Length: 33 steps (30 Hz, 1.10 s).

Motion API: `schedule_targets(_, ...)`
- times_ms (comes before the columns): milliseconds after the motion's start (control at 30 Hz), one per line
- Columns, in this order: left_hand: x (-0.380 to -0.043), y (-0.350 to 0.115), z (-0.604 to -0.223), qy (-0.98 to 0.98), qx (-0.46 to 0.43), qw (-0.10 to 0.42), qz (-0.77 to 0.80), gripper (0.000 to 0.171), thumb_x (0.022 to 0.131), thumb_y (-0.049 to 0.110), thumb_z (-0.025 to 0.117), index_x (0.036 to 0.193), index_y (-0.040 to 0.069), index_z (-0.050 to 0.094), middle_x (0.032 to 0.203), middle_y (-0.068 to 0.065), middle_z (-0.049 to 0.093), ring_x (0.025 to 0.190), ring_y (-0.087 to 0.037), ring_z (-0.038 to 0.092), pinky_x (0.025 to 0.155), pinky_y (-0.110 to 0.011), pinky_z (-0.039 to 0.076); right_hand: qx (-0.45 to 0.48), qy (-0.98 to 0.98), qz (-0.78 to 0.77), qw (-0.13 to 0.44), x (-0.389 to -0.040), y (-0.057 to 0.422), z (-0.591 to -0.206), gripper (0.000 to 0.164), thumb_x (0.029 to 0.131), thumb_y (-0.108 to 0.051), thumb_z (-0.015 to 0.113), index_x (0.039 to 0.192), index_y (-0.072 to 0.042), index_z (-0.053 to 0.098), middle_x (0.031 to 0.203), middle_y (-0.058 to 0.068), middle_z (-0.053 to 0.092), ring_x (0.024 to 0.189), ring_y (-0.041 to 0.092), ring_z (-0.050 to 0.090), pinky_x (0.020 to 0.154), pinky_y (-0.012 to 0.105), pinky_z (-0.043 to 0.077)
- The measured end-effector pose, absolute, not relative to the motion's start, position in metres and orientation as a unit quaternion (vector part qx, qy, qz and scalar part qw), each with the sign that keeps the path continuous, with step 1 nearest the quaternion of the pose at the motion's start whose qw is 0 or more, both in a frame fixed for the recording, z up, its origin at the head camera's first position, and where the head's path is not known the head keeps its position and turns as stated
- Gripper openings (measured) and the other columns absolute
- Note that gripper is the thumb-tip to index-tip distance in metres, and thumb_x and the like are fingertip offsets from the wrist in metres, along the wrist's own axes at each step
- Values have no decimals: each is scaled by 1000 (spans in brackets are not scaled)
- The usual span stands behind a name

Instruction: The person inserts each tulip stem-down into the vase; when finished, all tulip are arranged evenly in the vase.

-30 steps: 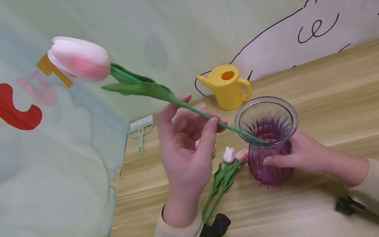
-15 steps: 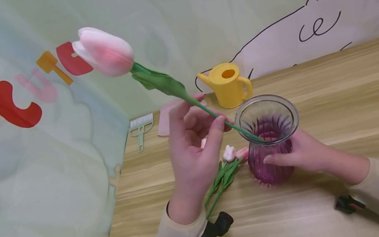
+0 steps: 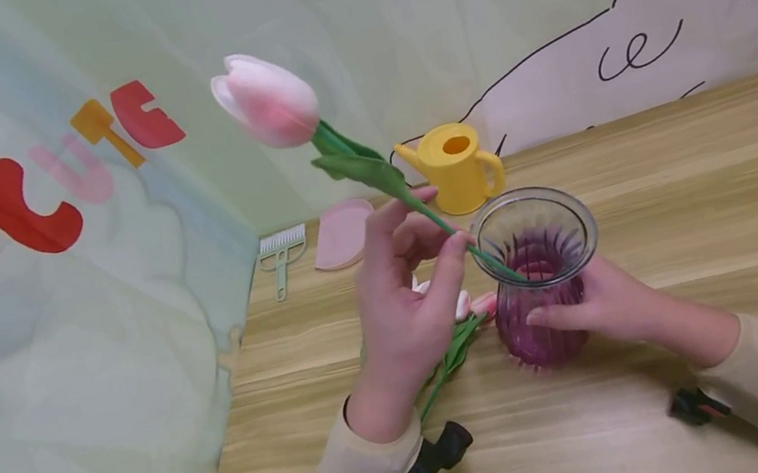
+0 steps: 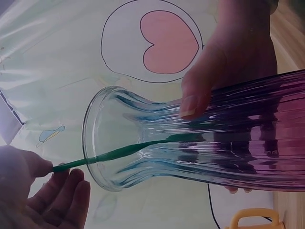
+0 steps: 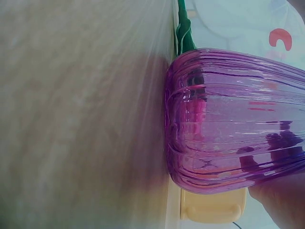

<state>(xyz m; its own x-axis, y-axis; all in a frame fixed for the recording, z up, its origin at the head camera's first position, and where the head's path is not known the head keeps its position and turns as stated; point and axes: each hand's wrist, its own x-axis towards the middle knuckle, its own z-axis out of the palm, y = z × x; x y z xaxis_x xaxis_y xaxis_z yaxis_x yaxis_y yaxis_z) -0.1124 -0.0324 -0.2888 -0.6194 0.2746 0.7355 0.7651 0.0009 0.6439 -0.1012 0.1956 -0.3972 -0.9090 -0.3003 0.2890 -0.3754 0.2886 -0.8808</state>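
I pinch the green stem of a pink-and-white artificial tulip [image 3: 376, 174] between the thumb and fingers of my left hand [image 3: 404, 316], at the center of the frame; the bloom leans toward the upper left and the stem's lower end reaches through the mouth of a purple ribbed glass vase [image 3: 536, 348], right of center. My right hand [image 3: 615, 305] is curled round the vase, thumb on the near side, other fingers behind the glass. The bloom sits far above my pinch, so if I loosen my fingertips the tulip could swivel and its tip flick out. I cannot tell whether the stem rests on the rim; if it does, pushing at this slant could bend it or tip the vase, especially should my right-hand grip slip on smooth glass. More tulips [image 3: 456, 350] lie at lower center, just beside the vase, where my left wrist could nudge them. The yellow watering can [image 3: 453, 173], top center, seems safer.
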Motion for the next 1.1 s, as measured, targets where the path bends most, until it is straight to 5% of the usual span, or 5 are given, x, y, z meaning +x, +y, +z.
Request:
schedule_targets(233, -114, -31, -291, -687, -389, 217, -574, 41, 95, -4, 68, 132, -1, 51, 89, -14, 70, 78, -21, 68, 78, -34, 62, 216, -796, 565, 33, -103, 196, -397, 68, 82, -7, 85, 140, -5, 47, 131, 13, 65, 123, 28, 61, 107, 60, 48)
schedule_targets(600, -113, -30, -292, -687, -391, 207, -576, 41, 95, -3, 68, 133, 1, 52, 90, -14, 71, 79, -21, 70, 81, -35, 62, 215, -802, 557, 35, -102, 196, -398, 66, 83, -8, 85, 139, -6, 49, 130, 11, 66, 120, 10, 61, 106, 33, 50)
schedule_targets(833, -113, -29, -292, -691, -392, 199, -574, 40, 95, -2, 68, 132, 2, 53, 91, -14, 71, 80, -21, 71, 82, -36, 62, 213, -802, 557, 33, -102, 196, -398, 66, 83, -9, 85, 139, -6, 50, 130, 11, 66, 121, 17, 62, 107, 50, 50)
schedule_targets(1100, -113, -28, -293, -694, -388, 202, -572, 38, 96, -1, 68, 132, 2, 56, 89, -13, 73, 79, -20, 72, 82, -35, 63, 219, -795, 564, 36, -103, 196, -399, 67, 82, -7, 84, 139, -5, 49, 129, 11, 66, 119, 8, 61, 105, 24, 48)
